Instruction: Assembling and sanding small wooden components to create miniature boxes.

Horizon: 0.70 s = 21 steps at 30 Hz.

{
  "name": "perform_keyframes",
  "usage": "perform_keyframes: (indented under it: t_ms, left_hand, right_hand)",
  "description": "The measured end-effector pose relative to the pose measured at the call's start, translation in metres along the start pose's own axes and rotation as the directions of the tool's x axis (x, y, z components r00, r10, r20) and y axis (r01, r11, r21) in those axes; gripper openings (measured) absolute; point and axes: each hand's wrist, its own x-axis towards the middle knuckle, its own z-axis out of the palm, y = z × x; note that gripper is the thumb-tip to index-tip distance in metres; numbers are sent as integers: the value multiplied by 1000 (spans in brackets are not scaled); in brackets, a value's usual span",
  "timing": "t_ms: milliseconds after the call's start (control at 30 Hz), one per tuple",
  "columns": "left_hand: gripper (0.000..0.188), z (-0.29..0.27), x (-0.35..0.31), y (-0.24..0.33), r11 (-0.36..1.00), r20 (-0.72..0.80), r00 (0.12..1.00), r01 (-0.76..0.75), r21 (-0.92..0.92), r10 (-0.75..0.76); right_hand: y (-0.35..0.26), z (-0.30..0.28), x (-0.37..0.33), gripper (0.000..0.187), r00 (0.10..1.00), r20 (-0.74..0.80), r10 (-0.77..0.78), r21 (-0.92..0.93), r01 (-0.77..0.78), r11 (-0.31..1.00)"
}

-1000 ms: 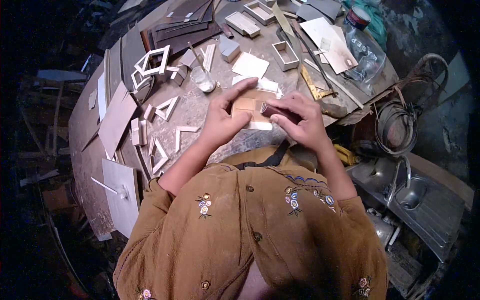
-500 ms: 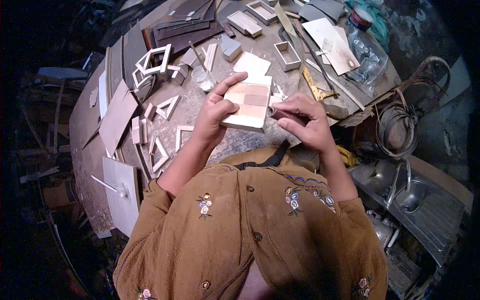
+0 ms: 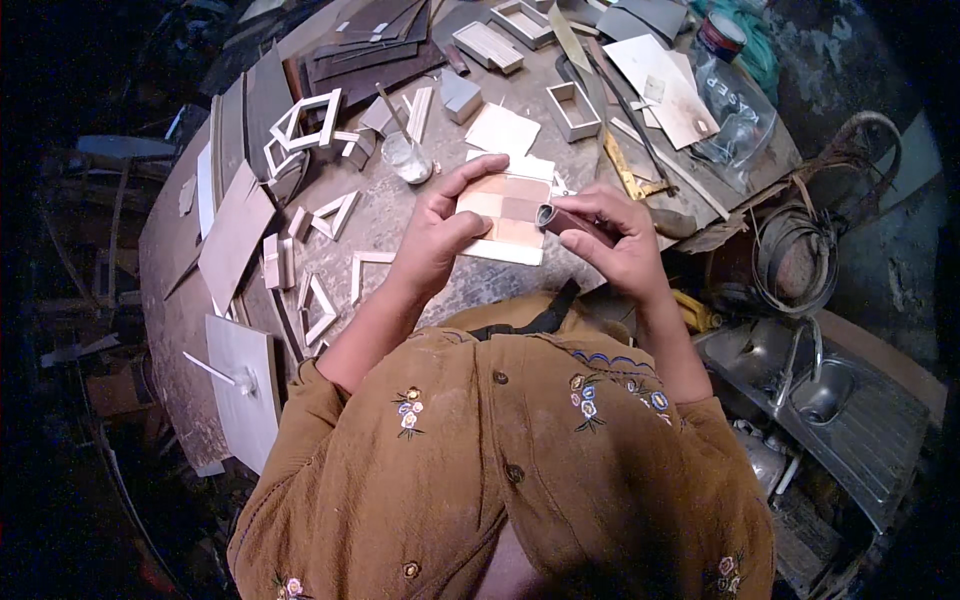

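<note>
My left hand (image 3: pixel 442 225) is closed around a small wooden box (image 3: pixel 508 252), thumb on its face and fingers along the far side. Its top bears a checkered pattern of pale, tan and brown wood squares. In my right hand (image 3: pixel 612 232) is a rolled piece of brown sandpaper (image 3: pixel 580 228), pinched between thumb and fingers. The roll's open end meets the box's right edge. Both hands are raised over the workbench (image 3: pixel 440 300), close to my body.
A glass jar (image 3: pixel 406 160) with a stick in it stands beyond my left hand. Small wooden frames (image 3: pixel 335 215) lie on the left, open wooden trays (image 3: pixel 573 110) at the back. A yellow-handled square (image 3: pixel 628 170) lies right; a metal sink (image 3: pixel 820 400) stands lower right.
The box has shifted slightly right and tilted, so its near side wall hardly shows. The sandpaper roll has turned, its open end now toward the box's edge.
</note>
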Motion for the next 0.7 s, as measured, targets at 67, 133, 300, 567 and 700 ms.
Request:
perform_keyframes:
  t_ms: [67, 133, 300, 567, 700]
  left_hand:
    - [66, 1, 0, 1, 994, -14, 1000, 21, 108, -20]
    - [65, 1, 0, -1, 993, -9, 1000, 12, 116, -11]
    - [62, 0, -1, -2, 992, 4, 1000, 9, 126, -10]
    - [55, 0, 0, -5, 991, 23, 998, -54, 124, 52]
    - [56, -6, 0, -6, 996, 26, 999, -41, 80, 39]
  right_hand:
    - [2, 0, -1, 31, 999, -27, 22, 16, -22, 1000]
    - [4, -1, 0, 31, 997, -64, 31, 17, -30, 999]
    - [7, -5, -4, 31, 1000, 8, 24, -5, -24, 1000]
    - [1, -1, 1, 29, 999, 10, -48, -126, 49, 991]
    - [-8, 0, 5, 28, 988, 142, -61, -35, 67, 997]
